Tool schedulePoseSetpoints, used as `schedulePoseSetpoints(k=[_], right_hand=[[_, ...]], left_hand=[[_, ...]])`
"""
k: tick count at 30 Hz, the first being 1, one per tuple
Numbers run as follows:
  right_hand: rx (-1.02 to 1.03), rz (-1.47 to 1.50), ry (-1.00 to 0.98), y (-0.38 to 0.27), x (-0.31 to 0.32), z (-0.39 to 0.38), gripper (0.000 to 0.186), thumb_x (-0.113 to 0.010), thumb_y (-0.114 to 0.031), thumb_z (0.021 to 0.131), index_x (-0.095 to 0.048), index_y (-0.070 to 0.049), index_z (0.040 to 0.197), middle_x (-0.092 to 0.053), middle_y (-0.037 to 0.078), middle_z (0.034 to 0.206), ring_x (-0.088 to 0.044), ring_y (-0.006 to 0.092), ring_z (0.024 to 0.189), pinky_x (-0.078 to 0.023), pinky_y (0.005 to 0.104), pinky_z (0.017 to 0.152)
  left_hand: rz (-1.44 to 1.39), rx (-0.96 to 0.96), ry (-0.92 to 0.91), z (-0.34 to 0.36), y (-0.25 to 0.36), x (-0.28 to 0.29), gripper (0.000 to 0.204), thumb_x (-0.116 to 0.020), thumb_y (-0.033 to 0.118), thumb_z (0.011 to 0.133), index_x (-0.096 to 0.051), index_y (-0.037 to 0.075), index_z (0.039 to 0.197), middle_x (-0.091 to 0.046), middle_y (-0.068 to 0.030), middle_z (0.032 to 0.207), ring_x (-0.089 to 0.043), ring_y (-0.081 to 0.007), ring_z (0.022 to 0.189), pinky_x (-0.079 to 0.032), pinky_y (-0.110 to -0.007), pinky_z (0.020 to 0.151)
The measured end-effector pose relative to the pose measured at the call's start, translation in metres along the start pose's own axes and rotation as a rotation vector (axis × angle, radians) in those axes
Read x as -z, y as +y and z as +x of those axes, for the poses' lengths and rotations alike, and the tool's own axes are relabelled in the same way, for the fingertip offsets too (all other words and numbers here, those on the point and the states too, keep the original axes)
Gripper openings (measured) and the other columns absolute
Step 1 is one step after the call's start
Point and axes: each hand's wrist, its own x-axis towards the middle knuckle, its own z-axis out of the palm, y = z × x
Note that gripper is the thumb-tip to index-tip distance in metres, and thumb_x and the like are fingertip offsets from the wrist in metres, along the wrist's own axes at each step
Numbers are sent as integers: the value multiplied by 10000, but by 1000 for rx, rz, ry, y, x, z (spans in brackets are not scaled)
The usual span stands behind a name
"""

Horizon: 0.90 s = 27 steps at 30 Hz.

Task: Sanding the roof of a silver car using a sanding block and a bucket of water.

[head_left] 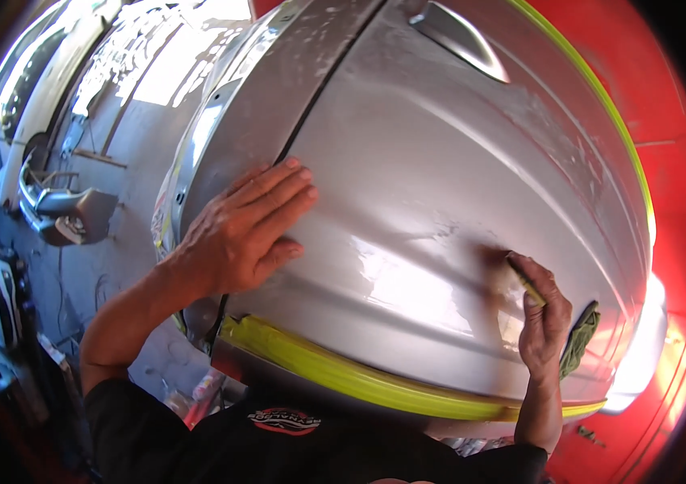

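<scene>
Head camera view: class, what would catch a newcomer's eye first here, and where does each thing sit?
The big silver car door panel fills the middle of the view, edged with yellow-green masking tape along its lower rim. The left hand lies flat on the panel at centre left. The right hand, at lower right, presses a small yellow-edged sanding piece against the panel beside a bright glare patch.

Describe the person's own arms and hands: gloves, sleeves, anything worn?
Both hands are bare, no gloves: left hand, right hand. No rings, watch or wristband show. Both forearms are uncovered as far as they can be seen. The person wears a black top with a red and white emblem on the chest; where its sleeves end cannot be told for sure, but none reach the forearms.
</scene>
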Motion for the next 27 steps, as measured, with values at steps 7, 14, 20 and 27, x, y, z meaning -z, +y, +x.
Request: schedulePoseSetpoints(k=[7, 14, 20, 27], right_hand=[[-151, 730, 416, 38, 9, -36, 372, -547, -146, 1082, -573, 55, 1393, -686, 49, 1093, -563, 47, 852, -455, 187, 763], [-300, 1033, 354, 19, -18, -5, 327, -590, -72, 1039, -589, 14, 1355, -690, 81, 1213, -651, 150, 1097, -515, 298, 970], [-357, 1271, 142, -5, -51, 22, 345, -515, -90, 1070, -534, -16, 1407, -643, 84, 1318, -604, 173, 1206, -458, 353, 1074], [-564, 1408, -149, -20, -60, 51, 341, -521, -283, 1101, -580, -25, 1316, -665, 40, 1105, -631, 116, 969, -531, 246, 821]], left_hand=[[-101, -249, -105, 63, 57, -36, 634, -651, 374, 978, -529, -60, 1424, -516, -234, 1501, -425, -365, 1470, -323, -505, 1231], [-305, -450, -196, 112, 97, -58, 636, -646, 411, 981, -546, -46, 1412, -506, -227, 1511, -418, -338, 1467, -322, -484, 1225], [-204, -328, 47, 120, 102, -39, 1042, -863, 436, 731, -381, -8, 1542, -326, -256, 1616, -265, -477, 1516, -324, -576, 1202], [-201, -172, 92, 106, 82, -35, 882, -785, 68, 709, -430, -37, 1510, -448, -293, 1523, -372, -485, 1460, -347, -555, 1200]])
